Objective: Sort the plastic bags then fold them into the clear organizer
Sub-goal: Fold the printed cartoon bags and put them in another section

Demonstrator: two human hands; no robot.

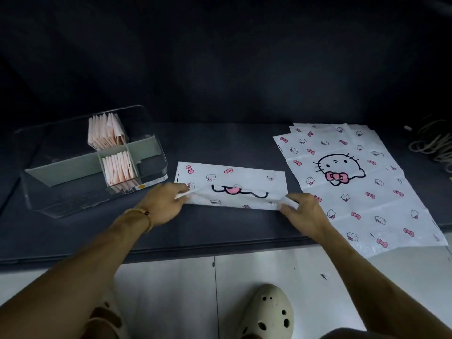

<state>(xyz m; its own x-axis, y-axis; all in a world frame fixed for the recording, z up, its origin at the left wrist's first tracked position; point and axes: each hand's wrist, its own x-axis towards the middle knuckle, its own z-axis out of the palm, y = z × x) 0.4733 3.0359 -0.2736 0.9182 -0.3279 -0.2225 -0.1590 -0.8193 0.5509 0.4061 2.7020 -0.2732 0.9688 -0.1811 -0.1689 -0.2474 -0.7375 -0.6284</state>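
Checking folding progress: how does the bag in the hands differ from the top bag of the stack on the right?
The held bag is folded into a narrow strip, its big cat face cut off; the stack's top bag lies flat, face whole. The left hand and right hand pinch the held bag's ends; the stack's top bag is untouched. Both are white with pink bows.

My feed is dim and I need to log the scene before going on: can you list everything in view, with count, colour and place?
folded bag: one, white with pink bows and cat print, centre of the mat, folded lengthwise
flat bags: a stack, count unclear, same print, right of the folded bag
clear organizer: one, transparent with grey dividers, left on the mat
folded pink bags: two upright groups, in two of its compartments
mat: one, dark grey, under everything
cords: a tangle, beige, far right
shoe: one, cream, on the white floor
bracelet: one, gold, left wrist
hands: left hand and right hand pinch the folded bag's near corners
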